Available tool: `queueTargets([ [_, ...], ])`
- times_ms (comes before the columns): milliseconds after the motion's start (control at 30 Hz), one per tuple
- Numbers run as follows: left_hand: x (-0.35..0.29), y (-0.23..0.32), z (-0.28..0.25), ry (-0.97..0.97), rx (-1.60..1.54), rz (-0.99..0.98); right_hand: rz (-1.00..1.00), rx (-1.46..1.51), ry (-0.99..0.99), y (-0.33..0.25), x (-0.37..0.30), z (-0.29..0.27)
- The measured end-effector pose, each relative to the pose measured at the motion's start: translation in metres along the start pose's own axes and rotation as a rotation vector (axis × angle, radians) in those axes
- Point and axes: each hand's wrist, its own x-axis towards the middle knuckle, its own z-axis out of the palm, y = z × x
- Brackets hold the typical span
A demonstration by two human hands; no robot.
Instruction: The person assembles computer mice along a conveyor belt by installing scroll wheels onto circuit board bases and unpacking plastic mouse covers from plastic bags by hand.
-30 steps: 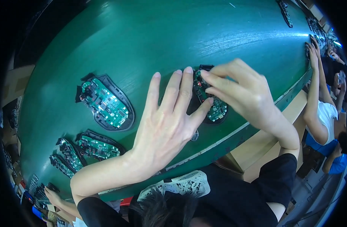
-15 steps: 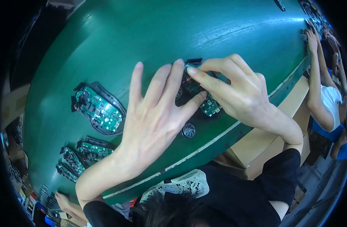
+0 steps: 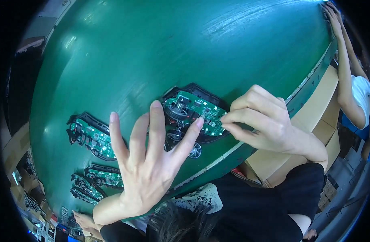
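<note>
A green circuit board (image 3: 209, 109) sits in a black plastic shell (image 3: 195, 89) on the green table. Over its left end, my left hand (image 3: 144, 171) is spread, its index fingertip at the shell's left edge and its thumb tip over the board. My right hand (image 3: 265, 119) has thumb and index finger pinched at the board's right end; anything between them is hidden. Between my left thumb and index finger, a dark ridged wheel (image 3: 177, 113) stands on the board. Beside the shell's near side lies a silver spoked wheel (image 3: 195, 151), with more round parts partly covered by my hand.
To the left lie another board in its shell (image 3: 94, 135) and several smaller board assemblies (image 3: 104, 175). Cardboard boxes (image 3: 310, 129) stand below the table's near edge (image 3: 217, 161). Other people's hands work at far right (image 3: 334, 18) and lower left (image 3: 86, 222).
The board and shell have been turned and now lie more level. My right hand has shifted from the upper end to the right end. My left hand appears lower and further left.
</note>
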Motion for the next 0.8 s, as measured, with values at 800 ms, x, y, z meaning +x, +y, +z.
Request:
queueTargets([
  [800,0.000,-0.016,-0.015,-0.032,-0.281,0.022,0.046,-0.338,-0.002,-0.048,-0.003,0.007],
])
